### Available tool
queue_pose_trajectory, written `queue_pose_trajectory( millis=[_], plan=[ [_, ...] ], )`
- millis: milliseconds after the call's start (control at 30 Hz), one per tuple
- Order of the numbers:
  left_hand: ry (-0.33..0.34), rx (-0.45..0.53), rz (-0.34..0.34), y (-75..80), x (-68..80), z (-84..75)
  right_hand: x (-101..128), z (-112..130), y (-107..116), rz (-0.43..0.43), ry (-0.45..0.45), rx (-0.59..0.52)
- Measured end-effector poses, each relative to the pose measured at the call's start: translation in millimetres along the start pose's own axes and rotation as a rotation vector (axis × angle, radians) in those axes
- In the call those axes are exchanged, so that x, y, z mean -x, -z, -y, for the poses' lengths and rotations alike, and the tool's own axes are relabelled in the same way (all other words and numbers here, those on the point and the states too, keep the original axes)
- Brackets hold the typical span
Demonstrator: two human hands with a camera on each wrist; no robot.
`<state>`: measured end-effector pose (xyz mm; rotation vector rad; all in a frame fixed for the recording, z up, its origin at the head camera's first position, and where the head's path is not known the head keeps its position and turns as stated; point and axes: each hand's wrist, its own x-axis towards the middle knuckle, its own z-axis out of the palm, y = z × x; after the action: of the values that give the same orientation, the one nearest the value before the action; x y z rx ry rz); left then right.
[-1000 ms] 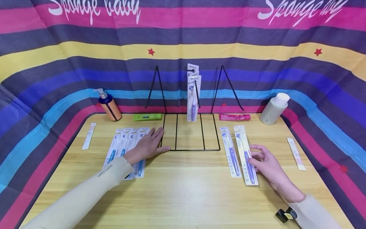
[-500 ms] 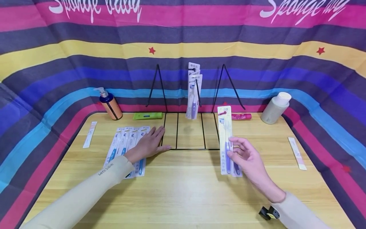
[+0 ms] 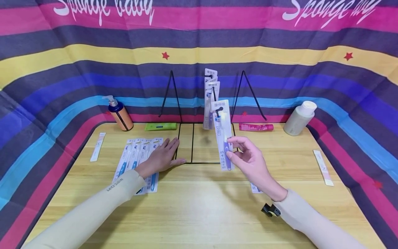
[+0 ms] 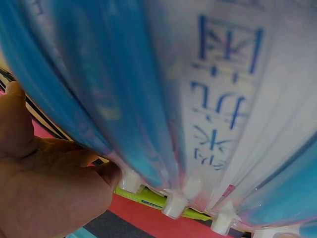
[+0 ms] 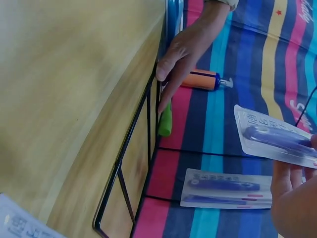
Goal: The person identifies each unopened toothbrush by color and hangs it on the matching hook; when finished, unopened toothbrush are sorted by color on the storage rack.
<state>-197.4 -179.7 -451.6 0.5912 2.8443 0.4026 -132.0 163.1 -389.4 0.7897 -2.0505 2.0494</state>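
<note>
Pinching a packaged purple toothbrush (image 3: 223, 133) between thumb and fingertips, the right hand (image 3: 251, 162) holds it upright in the air above the near edge of the black wire rack (image 3: 205, 142), just in front of the packs (image 3: 210, 100) already hanging on the rack's middle hook. The left hand (image 3: 161, 157) lies flat with fingers straight and slightly spread, resting on the right end of a fanned row of blue toothbrush packs (image 3: 136, 162) on the wooden table (image 3: 199, 211), its fingertips touching the rack's left near corner. Another pack (image 3: 255, 188) lies on the table, mostly hidden under the right wrist. Along the far edge stand a pump bottle (image 3: 119, 114) at left and a white bottle (image 3: 299, 118) at right, with a green tube (image 3: 160, 126) and a pink tube (image 3: 255, 127) lying between them.
</note>
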Motion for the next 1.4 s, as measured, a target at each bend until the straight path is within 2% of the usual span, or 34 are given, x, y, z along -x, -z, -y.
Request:
queue_pose_trajectory(
  millis=[200,400,567,733,933,1067,1133,1233,1400],
  plan=[
    [-0.022,-0.002,-0.010,-0.4,0.5,0.5,-16.1,-9.9,-6.9,0.036,-0.040,-0.009],
    [-0.022,-0.013,-0.022,-2.0,0.9,1.8,-43.5,-24.9,-11.5,0.074,-0.068,-0.051],
    [-0.018,-0.008,-0.024,-2.2,0.8,2.1,-62.5,-38.2,-12.5,0.058,-0.081,-0.044],
    [-0.017,-0.006,-0.029,-3.1,0.7,2.8,-67.7,-47.2,-8.4,0.043,-0.077,-0.022],
    [-0.011,-0.008,-0.031,-3.0,0.9,2.9,-55.7,-53.7,15.4,0.000,-0.104,0.043],
    [-0.013,-0.003,-0.035,-2.4,1.3,0.6,-37.8,-54.4,41.0,-0.040,-0.165,0.110],
    [-0.019,-0.002,-0.036,-2.4,0.9,0.5,-27.0,-54.0,54.5,-0.067,-0.228,0.174],
    [-0.023,0.010,-0.028,-2.6,0.7,1.5,-9.1,-53.7,73.1,-0.080,-0.373,0.336],
    [-0.020,0.019,-0.017,-4.4,-0.8,4.2,15.6,-56.9,96.7,0.010,-0.556,0.573]
  ],
)
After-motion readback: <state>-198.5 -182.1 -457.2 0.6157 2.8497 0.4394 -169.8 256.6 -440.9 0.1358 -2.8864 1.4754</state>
